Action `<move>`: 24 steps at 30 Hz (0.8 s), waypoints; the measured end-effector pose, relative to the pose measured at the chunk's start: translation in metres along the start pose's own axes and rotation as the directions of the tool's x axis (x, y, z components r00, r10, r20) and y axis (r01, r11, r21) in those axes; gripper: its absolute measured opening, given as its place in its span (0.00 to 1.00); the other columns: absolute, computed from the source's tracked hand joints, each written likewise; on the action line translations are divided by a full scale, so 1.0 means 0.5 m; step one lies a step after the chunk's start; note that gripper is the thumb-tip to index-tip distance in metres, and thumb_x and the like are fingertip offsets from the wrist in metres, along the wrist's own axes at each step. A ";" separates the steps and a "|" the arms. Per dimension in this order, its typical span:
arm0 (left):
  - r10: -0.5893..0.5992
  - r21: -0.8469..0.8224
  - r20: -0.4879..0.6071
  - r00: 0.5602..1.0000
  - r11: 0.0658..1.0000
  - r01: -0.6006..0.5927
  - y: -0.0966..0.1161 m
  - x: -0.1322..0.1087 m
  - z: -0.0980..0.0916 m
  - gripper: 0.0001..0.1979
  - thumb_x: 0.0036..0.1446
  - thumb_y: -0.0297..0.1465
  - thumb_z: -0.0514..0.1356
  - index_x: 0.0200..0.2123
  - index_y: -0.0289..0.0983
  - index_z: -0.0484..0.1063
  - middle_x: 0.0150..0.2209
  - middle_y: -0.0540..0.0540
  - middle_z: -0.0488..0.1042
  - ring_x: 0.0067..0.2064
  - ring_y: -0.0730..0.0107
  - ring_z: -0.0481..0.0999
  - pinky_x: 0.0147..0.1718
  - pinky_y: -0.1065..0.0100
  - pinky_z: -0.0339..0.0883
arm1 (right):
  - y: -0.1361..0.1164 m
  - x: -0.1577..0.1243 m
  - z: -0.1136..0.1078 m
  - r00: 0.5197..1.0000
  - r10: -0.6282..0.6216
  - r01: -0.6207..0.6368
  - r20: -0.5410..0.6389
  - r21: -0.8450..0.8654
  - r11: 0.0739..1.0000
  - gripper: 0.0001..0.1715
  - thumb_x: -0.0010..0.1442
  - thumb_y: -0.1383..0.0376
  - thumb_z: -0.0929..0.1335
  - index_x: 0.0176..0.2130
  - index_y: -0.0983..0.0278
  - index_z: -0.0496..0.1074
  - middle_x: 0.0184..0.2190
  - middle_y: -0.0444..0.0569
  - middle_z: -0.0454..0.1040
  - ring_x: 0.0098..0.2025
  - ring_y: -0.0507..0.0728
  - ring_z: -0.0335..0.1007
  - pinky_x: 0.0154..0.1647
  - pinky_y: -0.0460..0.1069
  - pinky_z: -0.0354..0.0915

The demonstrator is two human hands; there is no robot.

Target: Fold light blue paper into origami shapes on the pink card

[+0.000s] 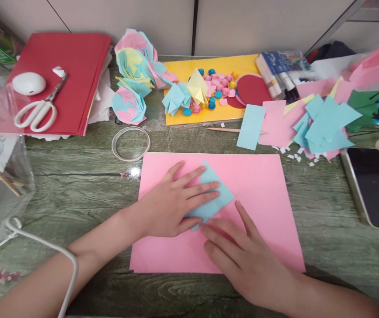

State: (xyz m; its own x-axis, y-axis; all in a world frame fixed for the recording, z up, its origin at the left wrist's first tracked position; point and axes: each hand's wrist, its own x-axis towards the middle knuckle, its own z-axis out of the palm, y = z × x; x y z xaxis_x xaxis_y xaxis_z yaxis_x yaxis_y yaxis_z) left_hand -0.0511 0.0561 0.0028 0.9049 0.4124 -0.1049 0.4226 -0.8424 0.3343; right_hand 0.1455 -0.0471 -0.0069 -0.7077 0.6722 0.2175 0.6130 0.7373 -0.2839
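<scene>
A light blue piece of folded paper (214,205) lies on a pink sheet (265,238) in the middle of the table. My left hand (174,201) rests flat over its left part, fingers spread, with the fingertips pressing on it. At its lower edge is my right hand (242,254), palm down and fingers extended, the index finger near the right corner. The thumb of the left hand and the right fingertips almost meet at the bottom corner. Part of the blue paper is hidden under the left hand.
White scissors (38,112) and a white case (29,84) lie on red paper (73,57). A tape roll (131,160), folded paper shapes (131,70), a yellow sheet (176,119), blue paper pieces (328,126) and a phone (373,187) surround the pink sheet. A white cable (53,247) crosses my left forearm.
</scene>
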 end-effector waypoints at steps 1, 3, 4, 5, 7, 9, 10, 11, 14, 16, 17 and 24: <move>0.000 0.002 -0.001 1.000 1.000 0.000 0.000 0.000 0.000 0.28 0.57 0.42 0.50 0.59 0.42 0.51 0.61 0.49 0.55 0.64 0.52 0.39 0.57 0.42 0.32 | -0.001 0.000 0.000 1.000 -0.011 0.011 0.013 -0.002 1.000 0.11 0.57 0.71 0.60 0.37 0.66 0.69 0.44 0.52 0.72 0.49 0.61 0.61 0.58 0.71 0.39; 0.000 0.003 -0.003 1.000 1.000 0.000 0.000 -0.001 0.000 0.27 0.57 0.41 0.50 0.59 0.42 0.52 0.61 0.49 0.54 0.64 0.52 0.39 0.57 0.42 0.32 | -0.003 0.000 0.002 0.999 -0.014 0.014 0.032 0.000 1.000 0.11 0.57 0.70 0.60 0.38 0.66 0.69 0.45 0.51 0.71 0.50 0.61 0.60 0.58 0.70 0.38; 0.000 0.003 -0.004 1.000 1.000 0.000 0.000 -0.001 0.000 0.27 0.57 0.41 0.50 0.59 0.42 0.52 0.61 0.49 0.54 0.64 0.52 0.39 0.57 0.42 0.32 | -0.003 0.000 0.003 0.999 -0.011 0.011 0.039 0.007 1.000 0.11 0.57 0.70 0.60 0.38 0.66 0.69 0.45 0.51 0.71 0.50 0.61 0.60 0.59 0.70 0.38; 0.001 0.002 -0.006 1.000 1.000 -0.001 0.000 -0.001 0.000 0.27 0.58 0.41 0.50 0.59 0.43 0.52 0.61 0.50 0.54 0.64 0.53 0.39 0.57 0.43 0.31 | -0.004 0.000 0.004 0.999 -0.010 0.009 0.043 0.017 1.000 0.10 0.57 0.70 0.60 0.38 0.66 0.69 0.45 0.51 0.71 0.50 0.61 0.60 0.59 0.70 0.38; 0.004 0.001 -0.007 1.000 1.000 -0.004 0.000 -0.001 0.000 0.26 0.58 0.41 0.49 0.59 0.43 0.53 0.61 0.50 0.53 0.64 0.53 0.39 0.57 0.43 0.31 | -0.005 0.000 0.006 0.999 -0.006 0.004 0.051 0.036 0.999 0.10 0.57 0.70 0.60 0.38 0.66 0.68 0.46 0.51 0.71 0.50 0.60 0.59 0.59 0.70 0.38; 0.005 0.000 -0.007 1.000 1.000 -0.005 0.000 0.000 0.000 0.26 0.58 0.42 0.50 0.59 0.43 0.53 0.61 0.50 0.53 0.64 0.53 0.39 0.57 0.43 0.31 | -0.008 0.000 0.006 0.997 -0.013 0.009 0.071 0.057 0.998 0.10 0.58 0.70 0.61 0.38 0.65 0.68 0.46 0.50 0.70 0.50 0.60 0.59 0.59 0.69 0.37; 0.004 0.000 -0.006 1.000 1.000 -0.004 0.000 0.000 0.000 0.27 0.57 0.41 0.50 0.59 0.42 0.53 0.61 0.49 0.53 0.64 0.53 0.39 0.57 0.43 0.32 | -0.010 0.001 0.005 0.996 -0.025 0.019 0.084 0.068 0.998 0.10 0.58 0.69 0.61 0.39 0.64 0.68 0.47 0.49 0.70 0.50 0.59 0.58 0.59 0.69 0.37; 0.003 -0.001 -0.005 1.000 1.000 -0.003 0.000 0.000 0.000 0.27 0.57 0.41 0.50 0.59 0.42 0.53 0.61 0.49 0.54 0.64 0.53 0.39 0.57 0.43 0.32 | -0.011 0.001 0.004 0.994 -0.042 0.034 0.100 0.081 0.996 0.09 0.58 0.68 0.61 0.39 0.64 0.68 0.48 0.48 0.69 0.51 0.59 0.58 0.59 0.69 0.36; -0.005 -0.006 0.003 1.000 1.000 0.006 0.000 0.000 -0.001 0.27 0.57 0.41 0.50 0.59 0.42 0.52 0.61 0.49 0.54 0.64 0.53 0.39 0.57 0.43 0.31 | -0.013 0.005 -0.001 0.983 -0.100 0.082 0.153 0.116 0.990 0.10 0.59 0.66 0.61 0.41 0.62 0.68 0.52 0.46 0.66 0.53 0.59 0.56 0.60 0.66 0.37; -0.007 -0.014 0.008 1.000 1.000 0.008 0.000 -0.001 -0.002 0.27 0.57 0.41 0.50 0.59 0.43 0.52 0.61 0.49 0.55 0.64 0.53 0.39 0.57 0.43 0.30 | -0.011 0.005 -0.007 0.982 -0.123 0.105 0.145 0.125 0.987 0.10 0.59 0.66 0.60 0.41 0.61 0.68 0.52 0.45 0.67 0.53 0.58 0.57 0.60 0.64 0.41; -0.006 -0.019 0.010 1.000 1.000 0.006 0.000 -0.001 -0.003 0.28 0.57 0.42 0.50 0.59 0.43 0.52 0.61 0.49 0.54 0.64 0.52 0.38 0.57 0.43 0.29 | -0.010 0.005 -0.010 0.984 -0.127 0.111 0.123 0.131 0.985 0.10 0.59 0.67 0.60 0.39 0.62 0.68 0.50 0.45 0.68 0.51 0.57 0.59 0.59 0.62 0.45; -0.002 -0.030 0.021 1.000 1.000 0.003 -0.001 -0.002 -0.005 0.32 0.54 0.44 0.53 0.60 0.42 0.50 0.61 0.48 0.54 0.64 0.51 0.38 0.57 0.43 0.30 | 0.006 -0.005 -0.025 1.000 0.007 -0.004 -0.023 0.128 0.992 0.15 0.55 0.75 0.56 0.33 0.65 0.67 0.41 0.48 0.74 0.35 0.52 0.67 0.40 0.48 0.59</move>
State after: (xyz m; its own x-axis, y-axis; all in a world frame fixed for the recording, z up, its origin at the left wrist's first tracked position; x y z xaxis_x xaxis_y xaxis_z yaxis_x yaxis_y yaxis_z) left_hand -0.0524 0.0568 0.0052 0.9048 0.4071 -0.1252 0.4237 -0.8303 0.3621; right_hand 0.1536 -0.0459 0.0032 -0.6950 0.6788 0.2370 0.5660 0.7198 -0.4019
